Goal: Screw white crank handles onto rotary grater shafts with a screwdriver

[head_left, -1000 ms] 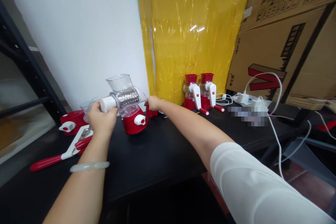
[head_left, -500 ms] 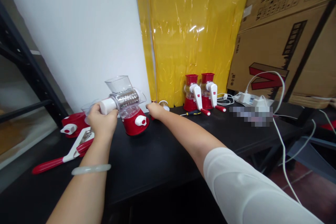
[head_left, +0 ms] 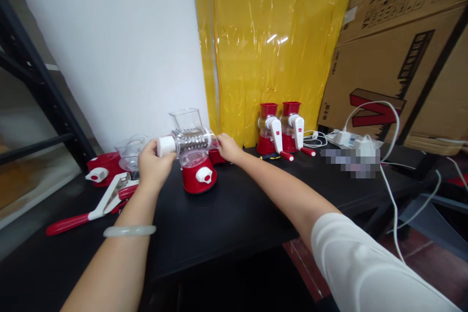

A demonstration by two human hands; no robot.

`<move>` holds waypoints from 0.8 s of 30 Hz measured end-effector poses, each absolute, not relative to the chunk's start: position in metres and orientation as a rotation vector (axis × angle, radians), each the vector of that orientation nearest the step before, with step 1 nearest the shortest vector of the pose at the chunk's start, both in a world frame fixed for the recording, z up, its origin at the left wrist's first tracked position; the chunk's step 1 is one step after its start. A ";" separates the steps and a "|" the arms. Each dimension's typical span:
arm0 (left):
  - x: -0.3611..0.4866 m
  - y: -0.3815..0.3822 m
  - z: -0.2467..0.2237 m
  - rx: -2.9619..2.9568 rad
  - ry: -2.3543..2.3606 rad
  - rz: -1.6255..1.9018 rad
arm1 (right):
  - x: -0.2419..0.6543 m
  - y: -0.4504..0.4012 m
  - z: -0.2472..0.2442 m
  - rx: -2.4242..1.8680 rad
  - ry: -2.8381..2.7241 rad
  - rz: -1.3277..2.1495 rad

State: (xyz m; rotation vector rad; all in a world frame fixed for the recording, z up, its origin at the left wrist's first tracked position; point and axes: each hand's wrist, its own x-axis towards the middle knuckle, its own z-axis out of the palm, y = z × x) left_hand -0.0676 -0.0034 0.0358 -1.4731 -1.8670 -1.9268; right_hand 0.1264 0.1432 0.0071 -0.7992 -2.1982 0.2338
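Grater moved nearer the screwdriver

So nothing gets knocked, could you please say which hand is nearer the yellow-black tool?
Right hand, just left of the tool; the left hand is farther left, holding the grater's white end.

Bright glare on yellow plastic.

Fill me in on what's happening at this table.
Someone is working bare-handed on a rotary grater. The left hand grips its white end piece, while the right hand is at the opposite end; exactly what it holds is unclear. The grater stands on the black table, its metal drum lying sideways under the clear hopper. Two graters with cranks stand farther right.
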 end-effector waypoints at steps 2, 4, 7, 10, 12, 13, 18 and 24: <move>-0.058 -0.004 0.033 -1.623 -1.843 -1.997 | 0.141 0.134 0.010 -0.752 -1.924 0.459; -0.045 -0.005 0.029 -1.722 -1.821 -2.024 | 0.156 0.120 0.011 -0.659 -1.646 0.796; -0.026 -0.006 0.022 -1.819 -1.754 -2.070 | 0.172 0.098 0.009 -0.501 -1.334 1.139; -0.012 -0.009 0.018 -1.870 -1.717 -2.132 | 0.179 0.082 0.004 -0.457 -1.262 1.286; -0.008 -0.010 0.018 -1.922 -1.716 -2.132 | 0.181 0.075 -0.001 -0.433 -1.286 1.310; -0.008 -0.010 0.018 -1.967 -1.724 -2.108 | 0.182 0.072 -0.002 -0.416 -1.303 1.301; -0.015 -0.009 0.016 -2.249 -1.733 -2.009 | 0.192 0.057 0.001 -0.352 -1.410 1.286; -0.013 -0.009 0.014 -2.321 -1.580 -2.175 | 0.205 0.045 0.011 -0.317 -1.547 1.328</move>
